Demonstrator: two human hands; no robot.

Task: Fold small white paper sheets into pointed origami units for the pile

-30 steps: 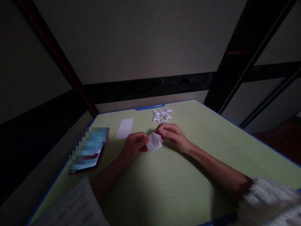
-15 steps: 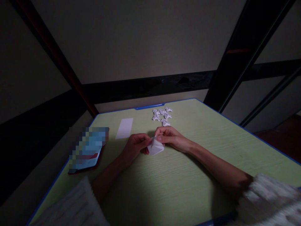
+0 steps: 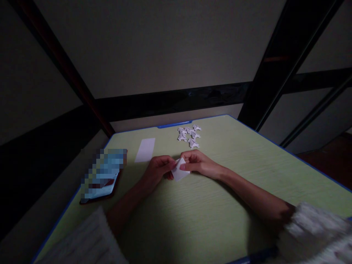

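Between my two hands is a small piece of folded white paper (image 3: 179, 174), held just above the table. My left hand (image 3: 158, 170) pinches its left edge with thumb and fingers. From the right, my right hand (image 3: 202, 163) grips it, the thumb lying flat across the paper's face and the fingers curled behind. The fingertips behind the paper are partly hidden. Beyond my hands sits a cluster of several small folded white paper figures (image 3: 193, 142). A flat white paper sheet (image 3: 145, 149) lies to the left of them.
A phone or tablet (image 3: 106, 179) with a dark red edge, its screen partly pixelated, lies at the table's left side. The pale green table (image 3: 214, 216) has a blue rim. A wall of light panels with dark bands (image 3: 170, 99) stands behind its far edge.
My right thumb has moved left and pressed onto the paper. The raised fold seen earlier now lies flatter, and the paper looks like a smooth diamond. The other objects have stayed in place.
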